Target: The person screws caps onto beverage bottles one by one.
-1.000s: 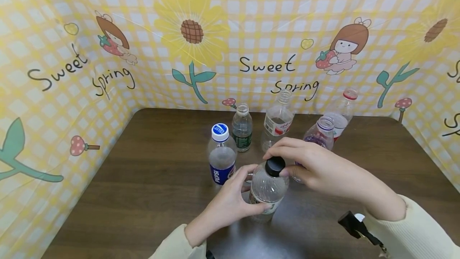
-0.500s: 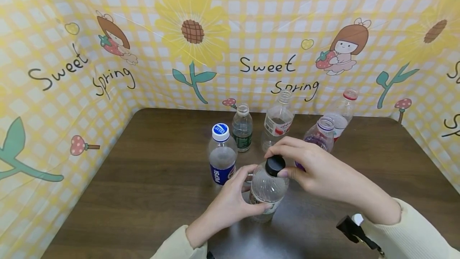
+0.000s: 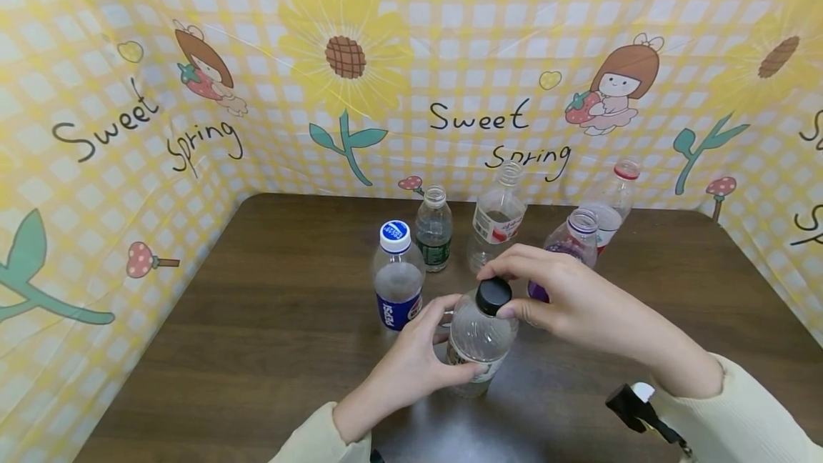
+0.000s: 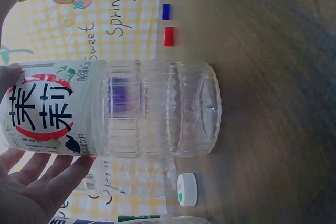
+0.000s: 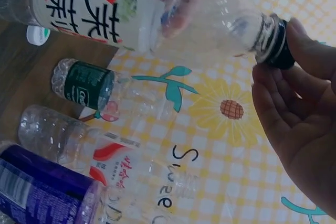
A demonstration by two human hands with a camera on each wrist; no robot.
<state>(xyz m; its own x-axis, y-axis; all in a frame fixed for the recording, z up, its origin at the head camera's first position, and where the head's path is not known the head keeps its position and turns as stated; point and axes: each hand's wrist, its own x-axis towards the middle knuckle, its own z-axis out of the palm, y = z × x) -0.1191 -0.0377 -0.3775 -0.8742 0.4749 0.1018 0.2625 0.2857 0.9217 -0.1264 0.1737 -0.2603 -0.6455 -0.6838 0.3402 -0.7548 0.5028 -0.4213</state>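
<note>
A clear plastic bottle [image 3: 481,334] with a white label stands upright on the dark wooden table, near its front. My left hand [image 3: 421,352] grips its body from the left, thumb across the front; in the left wrist view, large dark characters show on the label [image 4: 44,106]. On the bottle's neck sits a black cap [image 3: 494,296]. Thumb and fingers of my right hand [image 3: 572,302] pinch that cap from the right. The right wrist view shows the same pinch on the black cap [image 5: 282,45]; whether its thread is engaged cannot be told.
Behind stand a Pepsi bottle [image 3: 398,284] with its cap on, a small green-label bottle [image 3: 434,238], a red-and-white-label bottle [image 3: 498,216], a purple-label bottle [image 3: 572,238] and a red-ringed bottle [image 3: 607,202]. Loose caps, including a red cap [image 4: 168,36] and white cap [image 4: 187,189], lie on the table.
My right fingers and thumb have shifted slightly around the black cap, and the right wrist has moved a little. My left hand and the bottle have stayed nearly still.
</note>
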